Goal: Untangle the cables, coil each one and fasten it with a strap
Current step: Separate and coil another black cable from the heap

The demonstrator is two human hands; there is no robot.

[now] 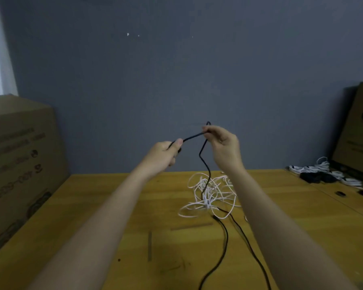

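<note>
Brown corrugated card forms the large carton point(19, 164) at the far left, standing against the grey wall point(176, 70) with blurred printing on its face. Beside it lies the yellow wooden table point(113, 216), marked with two dark scuffed lines near its middle.

Left hand point(166, 152): raised above the table, fingers curled and thumb pressed down, gripping one end of the black cable point(203, 162). A short taut run of that cable passes from this hand up to the right hand point(222, 143), which pinches it between thumb and fingertips, a small loop standing above the pinch. The two hands are near one another but not touching.

From the right hand the black cable hangs down into the tangle of white cable point(210, 195) lying on the table between the forearms. Two black strands emerge from the near side of the tangle and run toward the lower edge of the view.

Far right: a heap of coiled white and black cables point(325, 172) rests on the table, with two small dark items point(352, 193) just in front, too small to identify. A second carton point(358, 126) leans behind the heap.
</note>
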